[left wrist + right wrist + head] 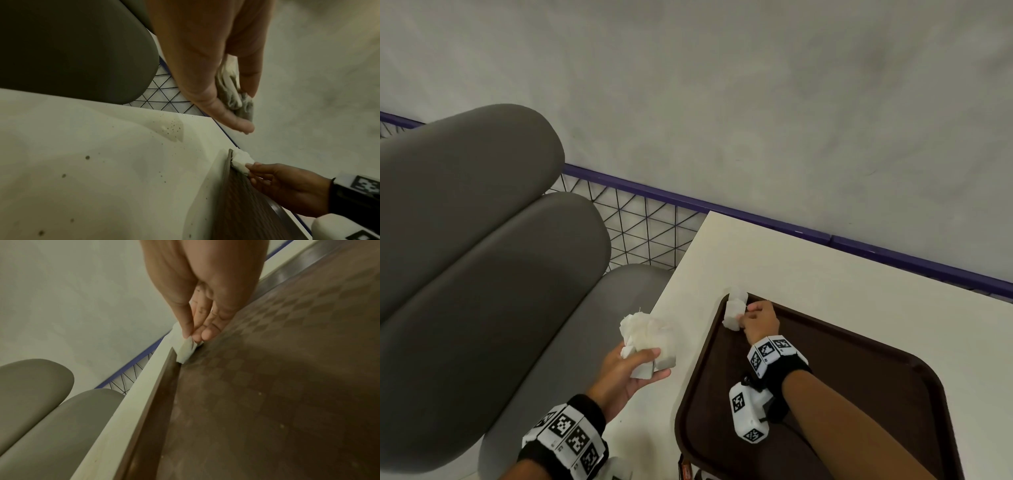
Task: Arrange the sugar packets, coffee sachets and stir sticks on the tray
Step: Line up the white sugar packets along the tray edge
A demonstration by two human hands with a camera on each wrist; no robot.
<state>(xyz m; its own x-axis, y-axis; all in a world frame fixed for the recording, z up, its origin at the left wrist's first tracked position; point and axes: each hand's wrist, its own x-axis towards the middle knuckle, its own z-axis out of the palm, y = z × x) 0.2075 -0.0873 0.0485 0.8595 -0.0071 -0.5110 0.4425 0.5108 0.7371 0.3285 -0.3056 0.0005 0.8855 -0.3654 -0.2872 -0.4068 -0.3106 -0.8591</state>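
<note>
A dark brown tray [859, 377] lies on the white table [808, 260]. My right hand [758, 318] pinches white packets [734, 310] that stand against the tray's far left corner; in the right wrist view the fingertips [191, 335] hold a packet [186, 352] by the rim. My left hand [631, 370] hovers over the table's left edge and grips a bunch of white packets [645, 337], which the left wrist view shows between thumb and fingers [234, 95]. No stir sticks show.
A grey padded bench [482, 257] runs along the left. Behind it a black wire grid with a purple rail [654, 195] meets the grey wall. A small dark and orange item [686, 469] peeks out beside the tray's near left edge.
</note>
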